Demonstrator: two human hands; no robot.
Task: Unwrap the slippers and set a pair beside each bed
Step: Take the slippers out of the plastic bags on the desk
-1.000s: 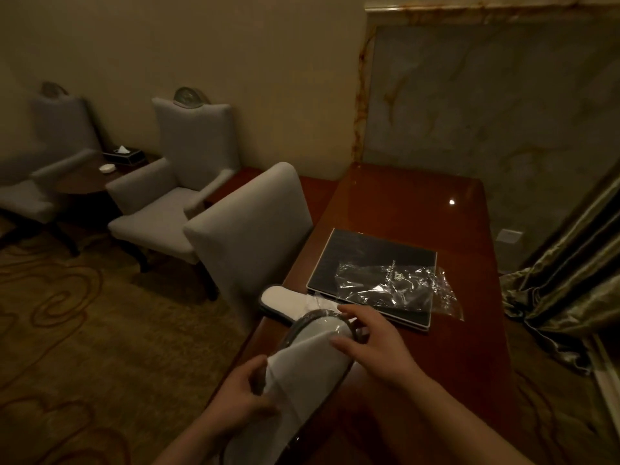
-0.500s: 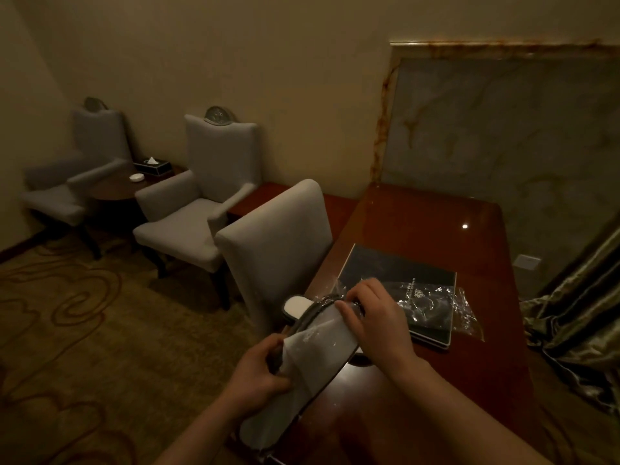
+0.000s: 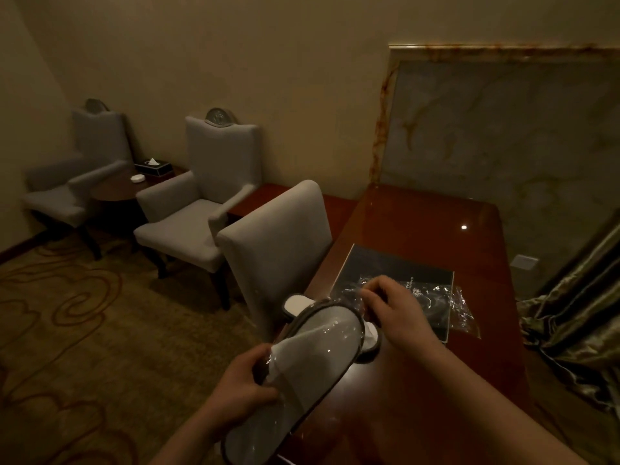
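Left hand (image 3: 241, 384) is closed around the lower half of a wrapped slipper pair (image 3: 302, 374), thumb on top, holding it tilted above the near edge of the desk (image 3: 419, 229). Right hand (image 3: 389, 307) is pinched shut on the clear film at the top end of the pair, at the dark-trimmed rim.

Change over the last second: the right hand has moved from lying flat on the upper end of the pair to gripping the wrap at the rim, and the pair has been lifted and angled up. Reading: the peel is starting; wrap not yet off this pair.

Beyond the hands: an unwrapped white slipper (image 3: 298, 305) lies on the desk edge, partly hidden behind the held pair; a second pale shape under the right wrist may be its mate, cannot confirm. An empty clear wrapper (image 3: 446, 303) rests crumpled on a dark folder (image 3: 385, 266) further in on the desk.

Desk chair (image 3: 278, 250) stands just beside the desk; two armchairs (image 3: 201, 203) and a small round table with a tissue box (image 3: 154, 166) sit well apart by the wall. Curtain (image 3: 577, 317) at right. No bed in view.

Judgement: one pair apparently unwrapped, second in progress, placement not begun.
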